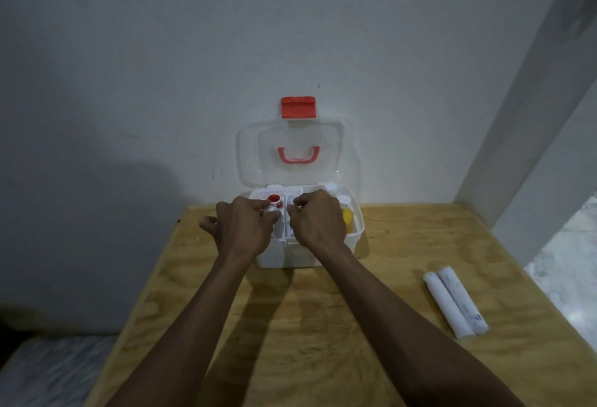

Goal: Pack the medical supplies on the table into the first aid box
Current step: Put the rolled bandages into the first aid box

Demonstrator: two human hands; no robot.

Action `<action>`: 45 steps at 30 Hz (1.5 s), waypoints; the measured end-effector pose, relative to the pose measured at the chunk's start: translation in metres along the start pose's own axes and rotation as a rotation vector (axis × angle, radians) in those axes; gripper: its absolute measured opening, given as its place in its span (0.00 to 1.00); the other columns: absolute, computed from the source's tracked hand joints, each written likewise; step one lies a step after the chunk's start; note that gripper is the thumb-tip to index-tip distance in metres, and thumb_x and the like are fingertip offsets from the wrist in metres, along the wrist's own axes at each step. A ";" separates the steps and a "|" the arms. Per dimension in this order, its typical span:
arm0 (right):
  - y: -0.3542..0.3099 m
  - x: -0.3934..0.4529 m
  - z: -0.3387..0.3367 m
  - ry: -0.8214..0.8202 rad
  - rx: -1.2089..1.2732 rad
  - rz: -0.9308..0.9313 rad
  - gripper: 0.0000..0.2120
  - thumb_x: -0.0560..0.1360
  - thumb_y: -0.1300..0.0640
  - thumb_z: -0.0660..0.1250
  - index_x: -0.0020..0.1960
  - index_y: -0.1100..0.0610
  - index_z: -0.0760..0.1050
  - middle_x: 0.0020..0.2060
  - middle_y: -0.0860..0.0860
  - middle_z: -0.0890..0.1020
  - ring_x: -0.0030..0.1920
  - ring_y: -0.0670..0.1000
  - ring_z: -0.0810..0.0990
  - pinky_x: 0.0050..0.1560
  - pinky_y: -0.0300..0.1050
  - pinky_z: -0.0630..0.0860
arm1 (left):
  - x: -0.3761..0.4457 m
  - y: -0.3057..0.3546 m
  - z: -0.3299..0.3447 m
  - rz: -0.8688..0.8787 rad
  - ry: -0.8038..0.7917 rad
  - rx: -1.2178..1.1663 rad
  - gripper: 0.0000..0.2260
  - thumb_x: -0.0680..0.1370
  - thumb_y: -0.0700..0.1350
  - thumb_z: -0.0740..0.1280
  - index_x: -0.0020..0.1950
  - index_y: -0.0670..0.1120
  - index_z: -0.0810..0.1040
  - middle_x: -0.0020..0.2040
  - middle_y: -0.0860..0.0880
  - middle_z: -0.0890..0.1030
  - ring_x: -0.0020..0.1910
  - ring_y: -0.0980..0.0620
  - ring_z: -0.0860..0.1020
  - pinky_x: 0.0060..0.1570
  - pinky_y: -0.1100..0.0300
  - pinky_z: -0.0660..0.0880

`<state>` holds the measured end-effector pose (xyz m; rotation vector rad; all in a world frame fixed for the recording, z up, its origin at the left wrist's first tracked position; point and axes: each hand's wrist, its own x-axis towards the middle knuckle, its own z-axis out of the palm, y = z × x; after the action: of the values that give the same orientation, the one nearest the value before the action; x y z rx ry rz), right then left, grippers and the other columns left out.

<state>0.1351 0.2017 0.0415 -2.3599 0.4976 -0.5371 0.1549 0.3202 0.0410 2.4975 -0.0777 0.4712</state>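
The white first aid box [323, 255] stands at the table's back edge. Its clear lid [258, 154] is open against the wall, with the red latch [298, 107] on top. An inner tray [285, 229] holds a red-and-white tape roll [275, 197] and paper packets [290, 198]. A yellow item [348, 217] sits in the box's right side. My left hand [245, 229] hovers over the tray's left half, fingertips pinched on a small white item [274, 210]. My right hand [318, 222] is over the right half with curled fingers that hide what they touch. Two white bandage rolls [455, 301] lie on the table to the right.
The plywood table [323, 326] meets a grey wall at the back and a white pillar [529, 116] at the back right. Its right edge drops to a pale floor, and a mattress-like surface [48, 371] lies low on the left.
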 end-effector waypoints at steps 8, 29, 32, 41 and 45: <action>0.002 0.002 0.001 -0.033 -0.020 -0.024 0.09 0.76 0.54 0.71 0.53 0.55 0.85 0.47 0.51 0.87 0.42 0.47 0.84 0.37 0.35 0.72 | -0.007 -0.001 -0.004 -0.010 -0.035 0.123 0.13 0.77 0.56 0.67 0.58 0.53 0.84 0.55 0.47 0.83 0.60 0.45 0.72 0.50 0.52 0.56; 0.004 -0.001 -0.015 -0.035 0.123 -0.109 0.16 0.75 0.53 0.71 0.61 0.58 0.80 0.58 0.54 0.84 0.54 0.51 0.83 0.56 0.45 0.79 | -0.015 0.001 -0.010 -0.025 -0.011 -0.022 0.14 0.76 0.58 0.68 0.59 0.55 0.83 0.56 0.49 0.83 0.61 0.46 0.71 0.52 0.50 0.57; 0.003 -0.014 -0.038 -0.022 0.170 -0.152 0.15 0.75 0.54 0.72 0.60 0.59 0.81 0.54 0.54 0.85 0.52 0.49 0.83 0.55 0.39 0.77 | -0.022 0.007 -0.017 0.021 0.048 -0.075 0.13 0.76 0.59 0.68 0.56 0.55 0.84 0.54 0.50 0.84 0.58 0.46 0.75 0.49 0.52 0.56; 0.086 -0.066 -0.133 0.132 0.237 -0.010 0.07 0.72 0.52 0.73 0.50 0.51 0.85 0.36 0.44 0.84 0.36 0.41 0.79 0.47 0.39 0.76 | -0.098 0.063 -0.020 0.139 -0.007 -0.482 0.09 0.73 0.51 0.74 0.52 0.53 0.85 0.44 0.54 0.84 0.45 0.53 0.80 0.53 0.47 0.76; 0.144 -0.080 -0.165 0.180 0.172 0.109 0.08 0.73 0.53 0.73 0.51 0.53 0.85 0.38 0.47 0.85 0.40 0.44 0.82 0.49 0.42 0.78 | -0.135 0.098 0.012 0.153 -0.147 -0.505 0.11 0.72 0.51 0.75 0.52 0.51 0.85 0.39 0.55 0.83 0.40 0.57 0.78 0.49 0.50 0.78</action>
<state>-0.0444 0.0520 0.0404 -2.1186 0.6312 -0.7163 0.0166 0.2261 0.0371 2.0313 -0.3972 0.2830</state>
